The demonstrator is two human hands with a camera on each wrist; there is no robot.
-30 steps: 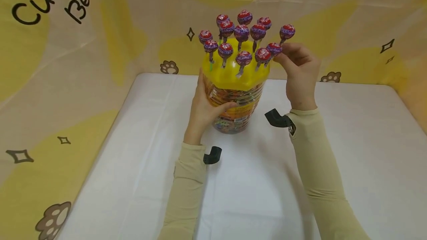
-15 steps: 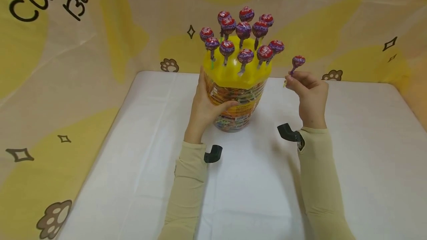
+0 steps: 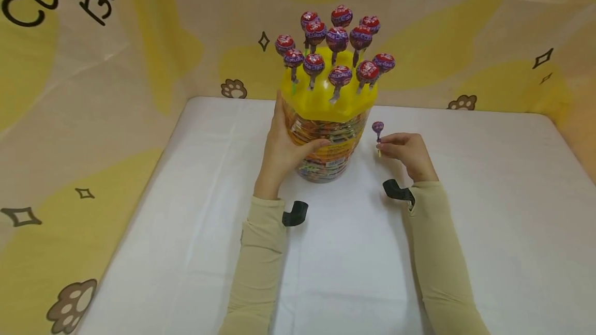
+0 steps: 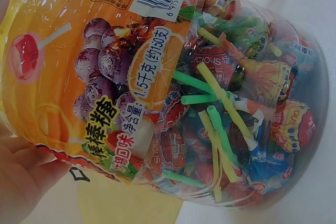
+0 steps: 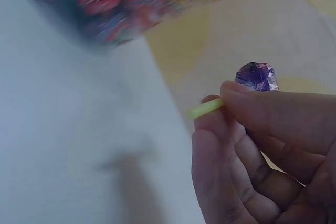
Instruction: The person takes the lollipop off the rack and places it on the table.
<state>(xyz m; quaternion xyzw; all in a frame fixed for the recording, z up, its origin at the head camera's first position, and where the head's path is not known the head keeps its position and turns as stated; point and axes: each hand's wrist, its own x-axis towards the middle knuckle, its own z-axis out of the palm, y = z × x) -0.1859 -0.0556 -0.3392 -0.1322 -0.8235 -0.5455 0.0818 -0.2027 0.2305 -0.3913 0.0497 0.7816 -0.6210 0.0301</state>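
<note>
Lollipop (image 3: 377, 127) in hand, the right hand (image 3: 406, 153) sits low over the table (image 3: 489, 231), just beside the jar (image 3: 326, 143) on its right. The grip there is a pinch: thumb and fingertips close on the yellow-green stick, so the purple wrapped head stands up and clear of the fingers (image 5: 247, 103). Whether the stick's lower end touches the cloth I cannot tell; the wrist view is blurred at that edge.

The left hand (image 3: 284, 149) is curled round the jar's left side, thumb across the front of the label. That hold looks meant to steady the tall jar, which is top-heavy with its yellow lid (image 3: 326, 100) and the lollipops (image 3: 337, 40) stuck upright by their sticks in it. The left wrist view shows the clear plastic wall packed with wrapped lollipops behind an orange label.

A white cloth covers the table, smooth with faint creases. Around it on three sides hangs a pale sheet (image 3: 139, 50) printed with yellow blotches, brown paw prints, small stars and black lettering. Both forearms wear beige sleeves, each with a black camera mount at the wrist.
</note>
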